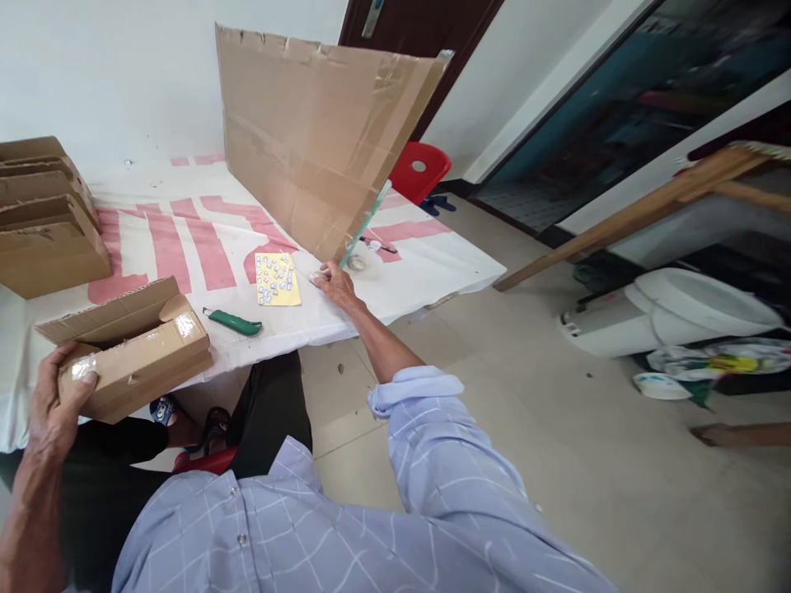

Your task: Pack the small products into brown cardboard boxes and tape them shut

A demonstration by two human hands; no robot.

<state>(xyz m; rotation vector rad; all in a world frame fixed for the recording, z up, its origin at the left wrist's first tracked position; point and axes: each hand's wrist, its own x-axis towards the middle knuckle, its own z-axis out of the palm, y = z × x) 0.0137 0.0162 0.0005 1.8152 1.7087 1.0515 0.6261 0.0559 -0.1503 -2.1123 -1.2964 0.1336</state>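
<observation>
My left hand (57,403) grips the left end of a small open-topped cardboard box (148,362) at the table's front edge, thumb on the near side and fingers over the rim. Strips of shiny clear tape show on the box. Further right, my right hand (337,287) rests at the table with fingers closed around a small whitish thing that I cannot make out. Just behind it is the lower corner of a large cardboard sheet (309,140), standing upright. A green utility knife (233,321) and a yellow card (278,278) bearing several small pale pieces lie between my hands.
More cardboard boxes (53,247) stand at the left on the white-and-red table cover (198,239). What looks like a tape roll (357,262) lies beside the sheet. A red chair (420,170) is behind the table; a white bucket (698,305) and a wooden frame (630,218) are at right.
</observation>
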